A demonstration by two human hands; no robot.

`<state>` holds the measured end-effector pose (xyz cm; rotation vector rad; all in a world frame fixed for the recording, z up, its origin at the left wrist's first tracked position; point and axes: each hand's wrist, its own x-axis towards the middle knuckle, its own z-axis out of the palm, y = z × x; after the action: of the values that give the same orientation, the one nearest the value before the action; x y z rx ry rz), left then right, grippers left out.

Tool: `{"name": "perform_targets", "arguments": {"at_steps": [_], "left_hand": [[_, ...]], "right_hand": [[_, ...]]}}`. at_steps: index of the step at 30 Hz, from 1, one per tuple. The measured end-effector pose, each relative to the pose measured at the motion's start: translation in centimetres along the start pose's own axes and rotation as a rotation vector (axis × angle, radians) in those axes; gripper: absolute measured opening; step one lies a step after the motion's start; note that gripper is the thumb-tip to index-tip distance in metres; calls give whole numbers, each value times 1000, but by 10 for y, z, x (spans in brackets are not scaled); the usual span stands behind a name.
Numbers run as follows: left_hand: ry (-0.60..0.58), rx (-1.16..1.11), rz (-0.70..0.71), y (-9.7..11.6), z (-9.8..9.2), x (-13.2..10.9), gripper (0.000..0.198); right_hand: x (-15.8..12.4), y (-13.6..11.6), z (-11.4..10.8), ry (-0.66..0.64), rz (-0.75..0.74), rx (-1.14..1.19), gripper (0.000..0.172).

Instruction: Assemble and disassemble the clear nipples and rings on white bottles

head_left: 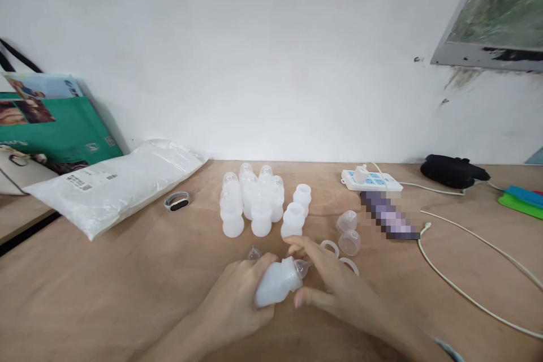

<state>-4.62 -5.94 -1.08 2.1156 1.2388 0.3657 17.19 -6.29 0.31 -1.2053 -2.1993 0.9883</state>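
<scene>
My left hand (244, 288) is wrapped round a white bottle (274, 284), tilted with its top toward the right. A clear nipple (301, 268) sits in the white collar at its top. Around that end my right hand (320, 277) has its thumb and fingers spread apart, and it holds nothing that shows. Just beyond my left hand lies another clear nipple (254, 253). Capped white bottles (261, 220) stand in a group farther back, beside uncapped ones (293, 218). Two clear caps (349, 242) and white rings (349, 266) lie to the right.
A white plastic package (123, 181) and a wristband (177, 201) lie at the left. On the right are a power strip (373, 181), a blurred-out phone (389, 216), a looping white cable (462, 293) and a black case (452, 171). The wall (271, 68) stands behind.
</scene>
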Motion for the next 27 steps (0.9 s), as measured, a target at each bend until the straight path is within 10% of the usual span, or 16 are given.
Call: {"name": "perform_targets", "arguments": {"at_steps": [3, 7, 12, 23, 27], "left_hand": [[23, 131, 5, -1, 2, 0, 35], [16, 144, 14, -3, 4, 1, 35], [-17, -1, 14, -1, -2, 0, 35], [-635, -963, -88, -14, -19, 4, 43], [-618, -1030, -114, -21, -20, 5, 48]], "right_hand": [[0, 1, 3, 23, -24, -13, 32], [0, 4, 3, 53, -75, 13, 64], [0, 4, -1, 36, -123, -13, 27], [-2, 12, -10, 106, -420, 192, 22], [-5, 19, -17, 215, -356, 222, 27]]}}
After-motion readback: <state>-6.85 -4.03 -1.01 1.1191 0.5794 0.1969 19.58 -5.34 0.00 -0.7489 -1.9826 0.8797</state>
